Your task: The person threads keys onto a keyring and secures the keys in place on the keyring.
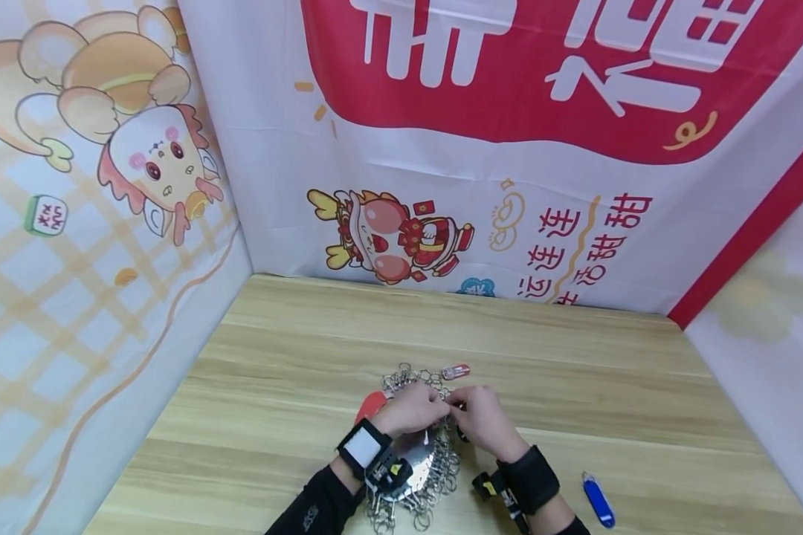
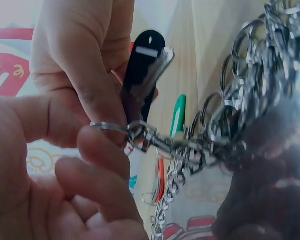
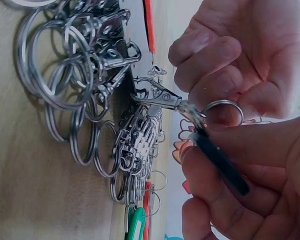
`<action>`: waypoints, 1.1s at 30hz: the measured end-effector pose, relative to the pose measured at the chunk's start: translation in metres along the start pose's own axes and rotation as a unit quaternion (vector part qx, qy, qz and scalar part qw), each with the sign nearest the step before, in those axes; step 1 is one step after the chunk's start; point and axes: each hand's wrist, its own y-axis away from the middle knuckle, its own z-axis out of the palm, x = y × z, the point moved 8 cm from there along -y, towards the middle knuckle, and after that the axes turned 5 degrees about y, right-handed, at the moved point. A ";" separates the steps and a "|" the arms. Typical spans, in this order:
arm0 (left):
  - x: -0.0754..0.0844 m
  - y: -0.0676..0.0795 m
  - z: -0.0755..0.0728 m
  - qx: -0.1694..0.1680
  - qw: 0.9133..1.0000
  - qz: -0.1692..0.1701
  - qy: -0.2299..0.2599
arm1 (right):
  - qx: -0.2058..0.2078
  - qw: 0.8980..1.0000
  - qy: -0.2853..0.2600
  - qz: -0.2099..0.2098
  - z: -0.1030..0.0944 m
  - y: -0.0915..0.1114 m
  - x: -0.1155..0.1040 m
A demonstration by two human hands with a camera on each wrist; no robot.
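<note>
In the head view my left hand and right hand meet above a shiny silver disc hung round with many metal key rings and swivel clasps. The left hand pinches a split key ring between thumb and fingertip. A swivel clasp links that ring to the disc's edge. My right hand holds a flat black tag with a small slot, right at the key ring. A narrow metallic strip lies against the tag. The right fingers cover the tag's lower part.
A blue tag lies on the wooden table at the right. Behind the disc is a red tag, and a red piece is at its left. A green tag hangs among the rings. Printed cloth walls surround the table.
</note>
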 end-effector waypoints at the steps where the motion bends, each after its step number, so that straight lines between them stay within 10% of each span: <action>1: 0.001 0.000 0.000 0.002 1.000 0.006 -0.011 | 0.000 1.000 -0.002 0.001 0.000 0.000 0.000; 16: 0.015 0.004 -0.002 0.040 0.984 0.089 -0.150 | -0.047 0.997 -0.059 0.021 -0.003 0.002 0.009; 33: 0.025 0.003 0.000 0.033 0.968 0.136 -0.208 | -0.009 0.993 -0.073 0.090 -0.004 -0.001 0.019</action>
